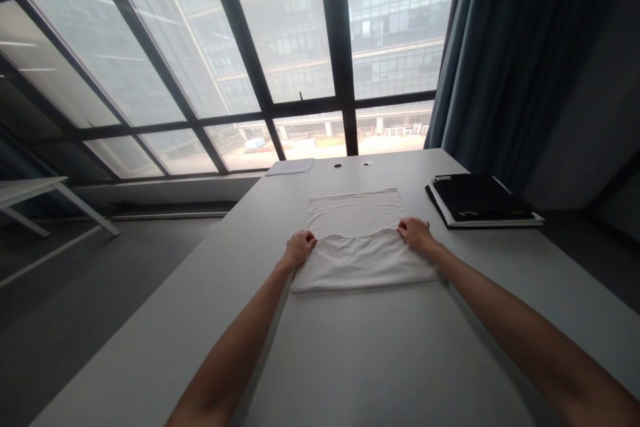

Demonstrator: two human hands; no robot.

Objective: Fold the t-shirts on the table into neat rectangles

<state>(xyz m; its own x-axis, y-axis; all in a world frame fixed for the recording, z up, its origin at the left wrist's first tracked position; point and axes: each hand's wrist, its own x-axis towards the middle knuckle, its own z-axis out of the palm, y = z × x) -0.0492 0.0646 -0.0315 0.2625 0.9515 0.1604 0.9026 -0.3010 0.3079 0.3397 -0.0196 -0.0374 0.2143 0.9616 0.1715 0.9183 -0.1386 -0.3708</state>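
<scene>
A thin white garment, like a T-shirt [357,263], lies folded flat on the white table [350,353]. Its near part is doubled over toward the window, and the loose edge of that layer sags in a shallow curve across the middle. My left hand [300,247] pinches the left corner of this edge between thumb and fingers. At the opposite corner my right hand [416,233] is closed on the same edge in a similar pinch. Soft wrinkles run through the upper layer between both hands.
To the right lies a stack of folded black and white cloth [480,199]. Some white sheets [290,167] rest at the far left corner, near two round holes in the tabletop. Tall windows stand behind, a blue curtain [495,67] at right, another table [35,188] at left.
</scene>
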